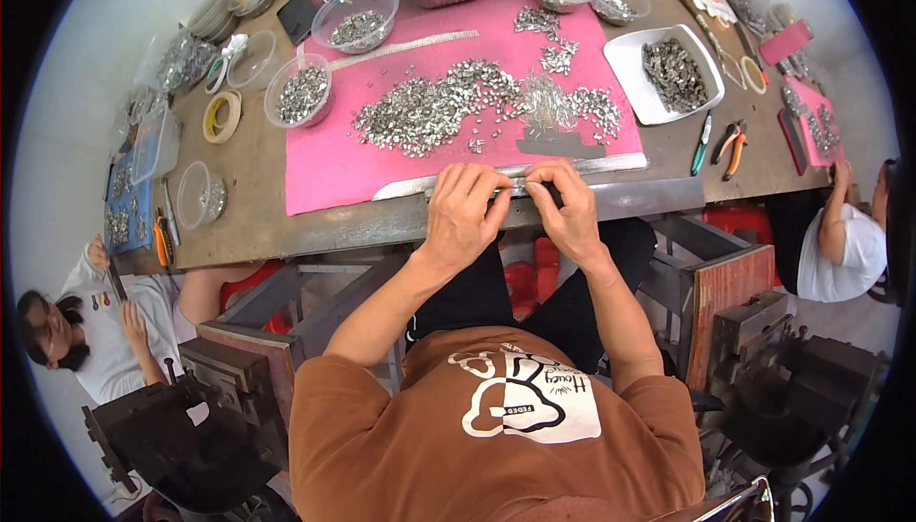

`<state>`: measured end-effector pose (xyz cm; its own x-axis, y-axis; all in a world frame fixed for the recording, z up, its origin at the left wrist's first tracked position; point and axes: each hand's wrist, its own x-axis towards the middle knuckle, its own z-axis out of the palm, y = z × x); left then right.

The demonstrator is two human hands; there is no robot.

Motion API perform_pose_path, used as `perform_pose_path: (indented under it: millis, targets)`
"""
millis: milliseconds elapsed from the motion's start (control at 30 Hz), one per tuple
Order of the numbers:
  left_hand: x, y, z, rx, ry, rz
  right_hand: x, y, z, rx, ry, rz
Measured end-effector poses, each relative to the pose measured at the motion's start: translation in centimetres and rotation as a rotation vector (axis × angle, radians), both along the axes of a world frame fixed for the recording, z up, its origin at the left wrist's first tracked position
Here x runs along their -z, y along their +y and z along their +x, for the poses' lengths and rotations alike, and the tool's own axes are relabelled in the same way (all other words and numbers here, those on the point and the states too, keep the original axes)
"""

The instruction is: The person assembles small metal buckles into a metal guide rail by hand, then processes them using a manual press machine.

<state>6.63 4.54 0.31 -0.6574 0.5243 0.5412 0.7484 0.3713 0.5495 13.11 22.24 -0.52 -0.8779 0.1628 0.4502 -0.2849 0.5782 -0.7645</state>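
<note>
At the front edge of the table, both my hands are close together with fingers bent in a pinch. My left hand (pixel 465 202) and my right hand (pixel 567 209) grip the two ends of a narrow metal strip (pixel 518 186). My fingers cover most of it, so its exact kind is hidden. Just beyond my fingertips lies a flat silvery bar (pixel 611 164) along the front of the pink mat (pixel 334 183). A large heap of small shiny metal pieces (pixel 420 112) spreads over the mat, and thin metal pins (pixel 549 105) lie beside it.
Clear tubs (pixel 303 91) of metal parts stand at the back and left; a white tray (pixel 620 64) of darker pieces is at right. Pliers (pixel 735 150), a green-handled tool (pixel 702 143) and tape (pixel 221 116) lie around. People sit left (pixel 124 331) and right (pixel 849 245).
</note>
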Motion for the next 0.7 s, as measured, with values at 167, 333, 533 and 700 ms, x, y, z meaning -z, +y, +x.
perform_pose_path:
  millis: [167, 333, 533, 700]
  targets:
    - [0.2, 0.0, -0.3, -0.008, 0.021, 0.013, -0.1, 0.1, -0.2, 0.0, -0.02, -0.049]
    - [-0.2, 0.1, -0.2, -0.003, 0.028, 0.015, -0.1, 0.1, -0.2, -0.003, 0.028, 0.049]
    - [-0.1, -0.3, 0.2, 0.036, 0.035, 0.01, -0.3, 1.0, 0.8, -0.052, 0.247, 0.511]
    - [-1.0, -0.5, -4.3, 0.027, 0.069, -0.05, -2.0, 3.1, -3.1, -0.105, 0.149, 0.302]
